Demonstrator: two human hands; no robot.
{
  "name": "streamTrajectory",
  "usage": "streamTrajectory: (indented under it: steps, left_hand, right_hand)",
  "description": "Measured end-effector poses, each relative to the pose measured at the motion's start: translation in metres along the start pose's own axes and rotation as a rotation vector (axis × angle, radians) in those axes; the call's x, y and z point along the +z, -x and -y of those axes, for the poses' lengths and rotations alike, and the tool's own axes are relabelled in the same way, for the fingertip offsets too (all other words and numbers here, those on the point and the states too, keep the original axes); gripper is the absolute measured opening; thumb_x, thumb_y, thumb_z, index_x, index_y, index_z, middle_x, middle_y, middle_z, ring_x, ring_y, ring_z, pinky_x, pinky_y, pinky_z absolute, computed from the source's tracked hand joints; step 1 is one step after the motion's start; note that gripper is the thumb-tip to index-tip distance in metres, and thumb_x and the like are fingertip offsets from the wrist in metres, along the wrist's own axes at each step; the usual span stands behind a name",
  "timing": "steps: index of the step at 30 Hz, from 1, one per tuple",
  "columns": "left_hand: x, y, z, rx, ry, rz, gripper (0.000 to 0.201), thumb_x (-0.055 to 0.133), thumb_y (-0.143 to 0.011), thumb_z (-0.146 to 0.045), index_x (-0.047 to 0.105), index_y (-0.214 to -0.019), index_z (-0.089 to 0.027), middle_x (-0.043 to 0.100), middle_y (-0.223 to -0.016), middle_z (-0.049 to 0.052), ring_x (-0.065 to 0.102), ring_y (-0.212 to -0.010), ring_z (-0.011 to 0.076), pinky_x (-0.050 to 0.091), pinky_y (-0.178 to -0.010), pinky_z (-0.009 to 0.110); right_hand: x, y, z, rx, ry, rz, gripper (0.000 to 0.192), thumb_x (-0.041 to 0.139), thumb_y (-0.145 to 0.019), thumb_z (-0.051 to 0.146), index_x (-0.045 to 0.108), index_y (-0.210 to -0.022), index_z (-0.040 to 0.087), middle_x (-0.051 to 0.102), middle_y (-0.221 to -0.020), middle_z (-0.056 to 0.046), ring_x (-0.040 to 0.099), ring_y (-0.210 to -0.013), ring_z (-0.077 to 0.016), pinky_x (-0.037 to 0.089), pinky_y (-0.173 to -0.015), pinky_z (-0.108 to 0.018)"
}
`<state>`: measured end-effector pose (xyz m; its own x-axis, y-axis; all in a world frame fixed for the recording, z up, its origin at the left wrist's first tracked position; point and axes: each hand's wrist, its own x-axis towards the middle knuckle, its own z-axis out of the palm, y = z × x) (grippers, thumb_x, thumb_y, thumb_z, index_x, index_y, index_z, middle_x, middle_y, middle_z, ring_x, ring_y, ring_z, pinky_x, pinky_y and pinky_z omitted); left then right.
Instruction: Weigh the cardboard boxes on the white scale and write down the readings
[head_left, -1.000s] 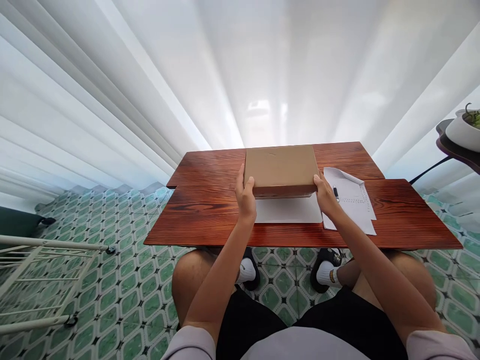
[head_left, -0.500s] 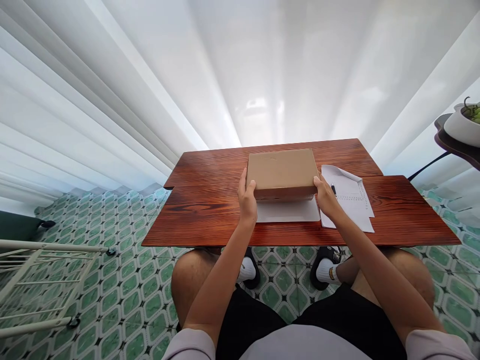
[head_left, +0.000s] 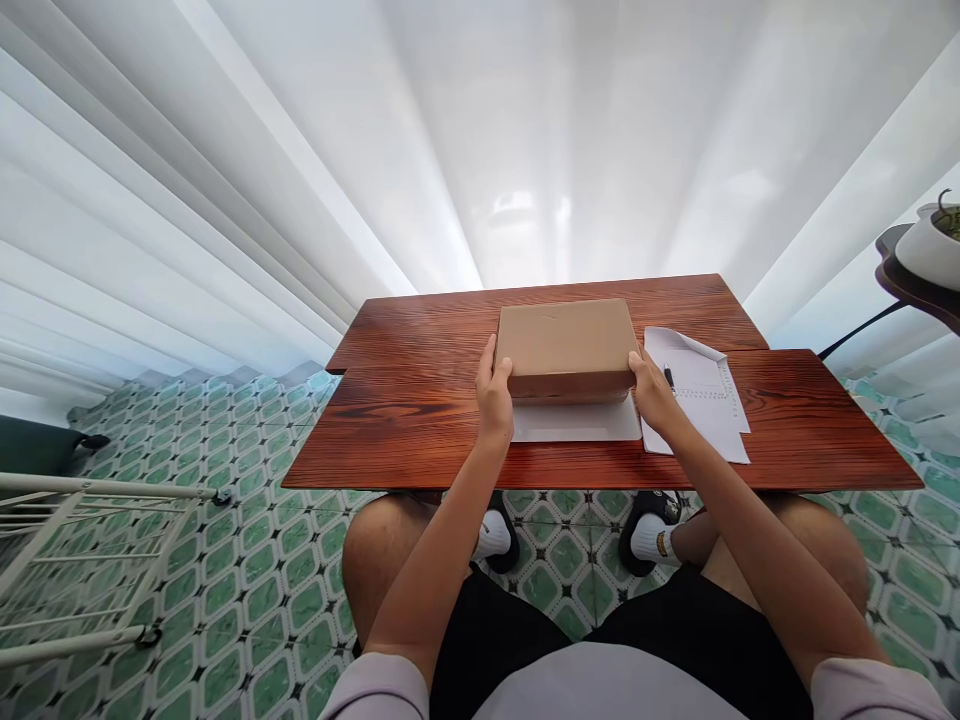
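Firmly between both hands (head_left: pixel 495 398): cardboard box (head_left: pixel 566 345).

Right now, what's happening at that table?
A seated person holds a brown cardboard box by its two ends, left hand on the left end, right hand on the right. The box sits over a white sheet on the wooden table; whether it rests on it or is slightly lifted is unclear. To the right lie papers with a pen on them.
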<state>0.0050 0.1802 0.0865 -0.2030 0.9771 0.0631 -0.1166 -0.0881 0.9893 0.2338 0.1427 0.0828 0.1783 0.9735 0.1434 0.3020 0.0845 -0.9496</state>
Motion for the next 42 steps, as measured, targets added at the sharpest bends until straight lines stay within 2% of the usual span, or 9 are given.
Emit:
streamTrajectory:
  steps: [19,25,28,30,34,36,38,41,42]
  left_hand:
    - [-0.002,-0.003,0.004,0.008,-0.01,0.011,0.058,0.053,-0.094,-0.027,0.053,-0.152,-0.022,0.044,-0.163,0.001,0.04,-0.152,0.0191,0.036,-0.124,0.029]
    - [-0.006,-0.003,-0.001,0.021,-0.029,0.033,0.061,0.051,-0.096,-0.029,0.044,-0.157,-0.021,0.04,-0.165,0.006,0.038,-0.153,0.0195,0.036,-0.124,0.032]
    - [-0.013,-0.007,-0.01,0.203,-0.035,-0.014,0.059,0.049,-0.096,-0.028,0.045,-0.154,-0.019,0.043,-0.162,0.01,0.04,-0.152,0.0198,0.034,-0.125,0.032]
    - [-0.017,-0.009,-0.023,0.377,-0.033,-0.049,0.052,0.049,-0.097,-0.028,0.049,-0.148,-0.021,0.047,-0.159,0.01,0.043,-0.15,0.0201,0.033,-0.124,0.032]
    - [-0.021,-0.001,-0.058,0.7,-0.104,-0.107,0.036,0.047,-0.098,-0.029,0.059,-0.131,-0.024,0.064,-0.127,0.007,0.06,-0.123,0.0206,0.047,-0.107,0.036]
    - [-0.021,0.009,-0.077,0.934,-0.114,-0.082,0.022,0.05,-0.097,-0.033,0.064,-0.113,-0.027,0.063,-0.1,0.004,0.062,-0.096,0.0198,0.05,-0.091,0.036]
    - [-0.018,0.026,-0.09,1.147,-0.139,0.059,0.017,0.047,-0.098,-0.035,0.061,-0.093,-0.028,0.057,-0.08,0.003,0.057,-0.077,0.0188,0.049,-0.077,0.036]
    - [-0.007,0.057,-0.092,1.402,-0.141,0.437,0.024,0.046,-0.094,-0.027,0.05,-0.07,-0.027,0.056,-0.074,0.0,0.048,-0.061,0.0169,0.045,-0.063,0.037]
    - [-0.002,0.068,-0.086,1.498,-0.055,0.656,0.021,0.051,-0.09,-0.027,0.053,-0.069,-0.03,0.06,-0.078,-0.001,0.05,-0.062,0.0165,0.043,-0.058,0.036]
  right_hand:
    - [0.001,0.0,-0.003,-0.028,0.033,-0.025,0.055,0.031,-0.106,0.055,0.057,-0.145,0.026,0.057,-0.153,-0.008,0.049,-0.142,-0.0301,0.034,-0.123,-0.052]
    - [-0.006,-0.002,-0.005,0.013,0.102,-0.01,0.069,0.031,-0.103,0.07,0.054,-0.149,0.024,0.05,-0.16,-0.011,0.039,-0.152,-0.0337,0.028,-0.127,-0.055]
    - [-0.015,-0.002,0.002,-0.034,0.154,-0.163,0.071,0.035,-0.102,0.07,0.052,-0.149,0.02,0.047,-0.161,-0.016,0.039,-0.152,-0.037,0.03,-0.125,-0.058]
    - [-0.021,0.0,0.014,-0.205,0.151,-0.295,0.055,0.034,-0.106,0.061,0.057,-0.14,0.024,0.054,-0.152,-0.013,0.048,-0.144,-0.0337,0.039,-0.119,-0.054]
    - [-0.019,0.009,0.051,-0.448,0.111,-0.403,0.041,0.031,-0.11,0.045,0.061,-0.089,0.027,0.063,-0.091,-0.007,0.063,-0.093,-0.0267,0.05,-0.085,-0.042]
    - [-0.009,0.015,0.068,-0.524,0.082,-0.254,0.044,0.034,-0.111,0.043,0.051,-0.074,0.026,0.052,-0.071,-0.003,0.054,-0.069,-0.0216,0.044,-0.069,-0.038]
    - [0.005,0.022,0.08,-0.556,0.096,-0.002,0.044,0.035,-0.111,0.038,0.044,-0.069,0.024,0.046,-0.065,-0.001,0.046,-0.061,-0.0184,0.037,-0.062,-0.035]
    - [0.034,0.031,0.086,-0.598,0.124,0.324,0.04,0.039,-0.107,0.028,0.034,-0.067,0.024,0.041,-0.062,0.001,0.038,-0.057,-0.0153,0.03,-0.058,-0.033]
    - [0.044,0.034,0.086,-0.613,0.123,0.435,0.038,0.04,-0.104,0.025,0.031,-0.067,0.023,0.039,-0.062,0.002,0.036,-0.057,-0.0147,0.029,-0.058,-0.033]
